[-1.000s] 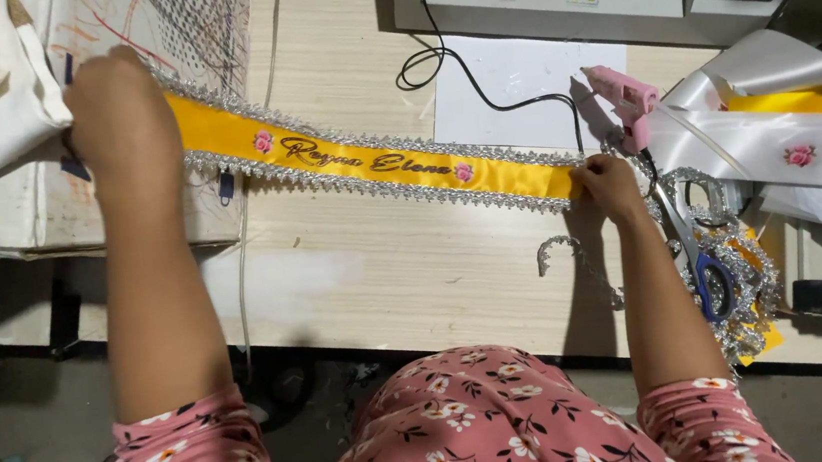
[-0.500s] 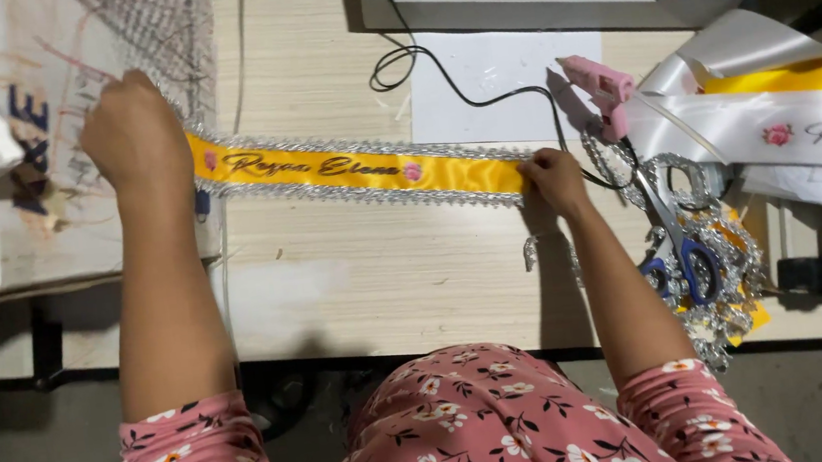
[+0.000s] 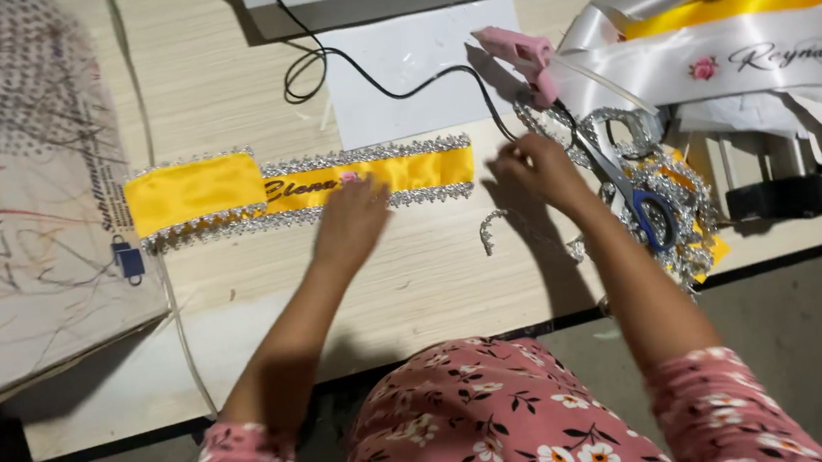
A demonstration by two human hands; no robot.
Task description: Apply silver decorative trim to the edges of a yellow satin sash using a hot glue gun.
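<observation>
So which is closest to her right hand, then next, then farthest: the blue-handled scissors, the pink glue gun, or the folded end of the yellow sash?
From the right hand:
1. Blue-handled scissors, just to its right.
2. Pink glue gun, a bit farther, up behind the hand.
3. Folded end of the yellow sash, far off to the left.

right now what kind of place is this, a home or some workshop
Probably a small craft workshop making pageant sashes: a yellow sash with silver trim lies on the wooden worktable, beside a pink glue gun and scissors.
</observation>
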